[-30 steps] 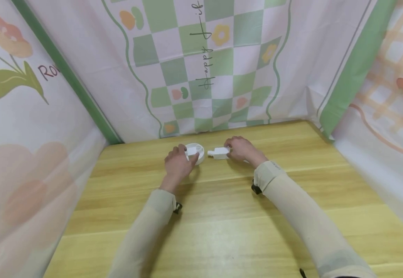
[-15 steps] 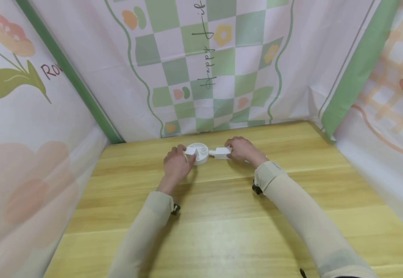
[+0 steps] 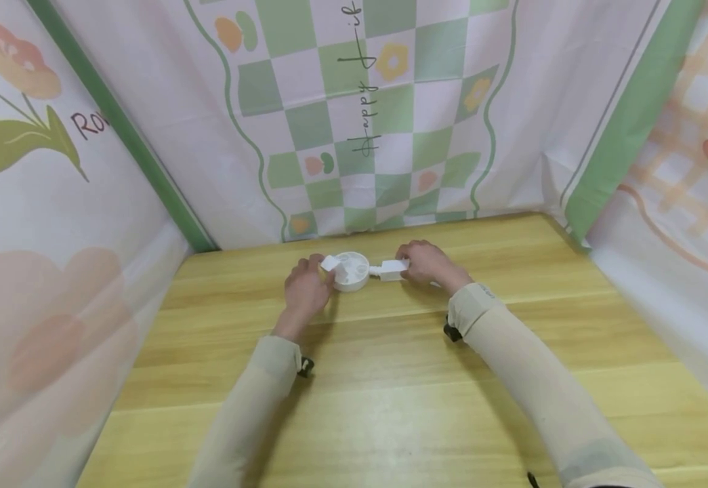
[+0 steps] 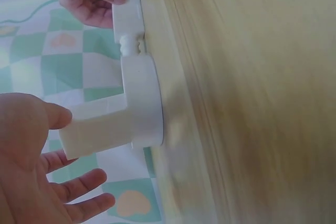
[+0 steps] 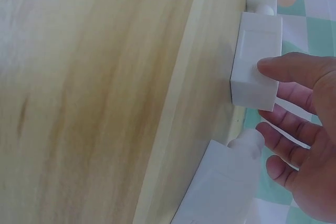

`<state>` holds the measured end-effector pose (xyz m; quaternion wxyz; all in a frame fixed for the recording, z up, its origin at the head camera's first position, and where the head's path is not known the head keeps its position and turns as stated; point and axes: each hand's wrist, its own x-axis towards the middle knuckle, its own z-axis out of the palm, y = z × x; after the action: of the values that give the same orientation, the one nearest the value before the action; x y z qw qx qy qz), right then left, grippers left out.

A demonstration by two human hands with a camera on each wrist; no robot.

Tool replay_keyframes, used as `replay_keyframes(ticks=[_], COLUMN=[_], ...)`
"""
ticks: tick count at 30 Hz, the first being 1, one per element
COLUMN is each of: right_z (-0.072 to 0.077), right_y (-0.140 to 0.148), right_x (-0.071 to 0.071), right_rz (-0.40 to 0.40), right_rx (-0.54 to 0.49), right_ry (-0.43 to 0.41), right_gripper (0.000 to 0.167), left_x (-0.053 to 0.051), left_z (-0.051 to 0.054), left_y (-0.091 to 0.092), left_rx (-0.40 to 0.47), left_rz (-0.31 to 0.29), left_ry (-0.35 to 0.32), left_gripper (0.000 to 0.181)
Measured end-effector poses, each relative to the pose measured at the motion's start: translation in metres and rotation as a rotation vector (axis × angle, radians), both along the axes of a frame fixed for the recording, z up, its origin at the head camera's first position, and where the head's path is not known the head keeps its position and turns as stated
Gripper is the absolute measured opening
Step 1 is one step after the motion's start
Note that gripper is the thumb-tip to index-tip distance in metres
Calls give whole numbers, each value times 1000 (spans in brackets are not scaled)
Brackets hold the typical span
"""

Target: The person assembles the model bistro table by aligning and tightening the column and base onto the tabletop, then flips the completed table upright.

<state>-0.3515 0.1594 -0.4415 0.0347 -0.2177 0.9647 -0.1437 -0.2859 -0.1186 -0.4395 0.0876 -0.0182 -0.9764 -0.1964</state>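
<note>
My left hand (image 3: 307, 288) pinches the outer end of a white rectangular block (image 4: 100, 129) between thumb and index finger. The block's other end meets a round, shallow white dish (image 3: 354, 287) with round shapes inside; how deep it sits is hidden. On the right, my right hand (image 3: 428, 263) pinches a square-sided white bottle (image 5: 257, 51), thumb on one side and fingers behind. That bottle lies on its side, its ribbed neck pointing left against or very near the dish's wall. A second white bottle (image 5: 218, 187) lies below the right fingers in the right wrist view.
The wood-grain table (image 3: 360, 379) stretches toward me from the dish. Just behind the hands hangs a green-and-white checked cloth (image 3: 360, 183), with printed cloth walls on both sides. A small black object (image 3: 532, 480) shows at the lower right.
The dish now shows farther right, by the right bottle's neck. My left hand has shifted slightly left, and its block now tilts up at the dish's left side. The right hand barely moves.
</note>
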Motion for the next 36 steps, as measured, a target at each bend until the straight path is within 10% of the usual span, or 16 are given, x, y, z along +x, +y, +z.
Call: replay_keyframes(ticks=[36], right_z=[17], right_y=[12], right_x=[4], right_rz=[-47], right_rx=[-163], right_ry=[-25], right_gripper=[37], left_x=[-7], left_z=[-7], left_y=[-10], left_rx=[124], left_rz=[-24], left_ry=[-61], left_gripper=[53])
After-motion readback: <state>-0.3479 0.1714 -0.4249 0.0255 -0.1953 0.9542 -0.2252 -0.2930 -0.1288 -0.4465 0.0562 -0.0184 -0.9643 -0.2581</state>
